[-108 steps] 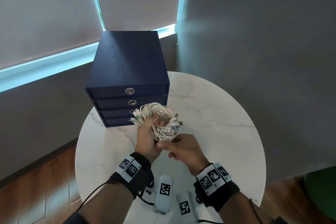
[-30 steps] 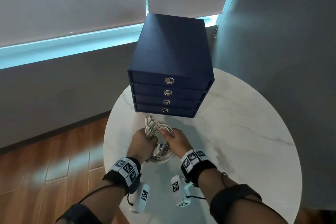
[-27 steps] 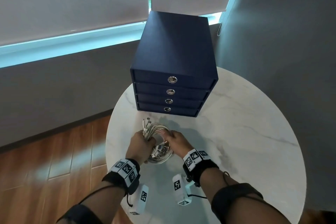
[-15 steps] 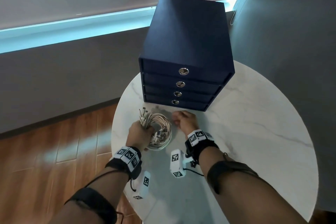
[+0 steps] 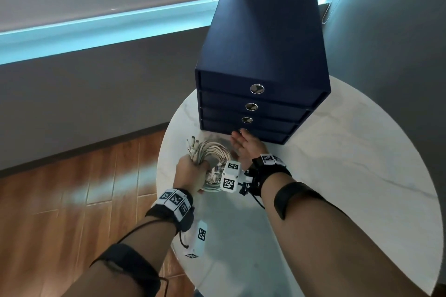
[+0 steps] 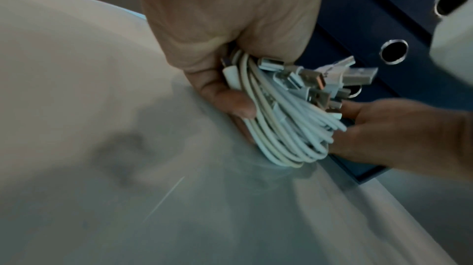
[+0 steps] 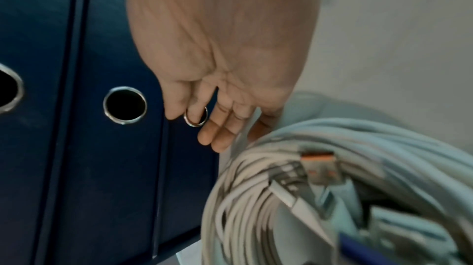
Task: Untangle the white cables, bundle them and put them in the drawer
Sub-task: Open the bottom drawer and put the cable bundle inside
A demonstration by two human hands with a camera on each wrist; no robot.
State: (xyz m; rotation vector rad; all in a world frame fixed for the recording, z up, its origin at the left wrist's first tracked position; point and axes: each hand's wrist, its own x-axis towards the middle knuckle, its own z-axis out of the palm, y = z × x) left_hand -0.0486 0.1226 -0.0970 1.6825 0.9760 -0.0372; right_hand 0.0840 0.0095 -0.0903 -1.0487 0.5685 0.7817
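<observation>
A coil of white cables [image 5: 212, 152] with several plugs sticking out rests low over the round marble table [image 5: 337, 176], and my left hand [image 5: 190, 173] grips it in a fist at its left side. In the left wrist view the fingers [image 6: 230, 103] wrap the cables [image 6: 286, 127]. My right hand [image 5: 241, 144] is free of the bundle, fingers straight, at the bottom drawer of the navy drawer unit [image 5: 260, 55]. Seen from the right wrist, one finger of my right hand [image 7: 217, 125] lies over that drawer's metal ring pull [image 7: 195, 116]. All drawers look closed.
The table edge [image 5: 161, 164] is just left of the bundle, with wooden floor [image 5: 72, 188] beyond. A grey wall [image 5: 386, 31] stands behind and right of the unit. White marker-tagged wrist cameras [image 5: 230, 177] hang under both wrists.
My right hand has let go of the cable bundle and moved forward to the bottom drawer's ring. The left hand alone keeps the bundle, lower and slightly left.
</observation>
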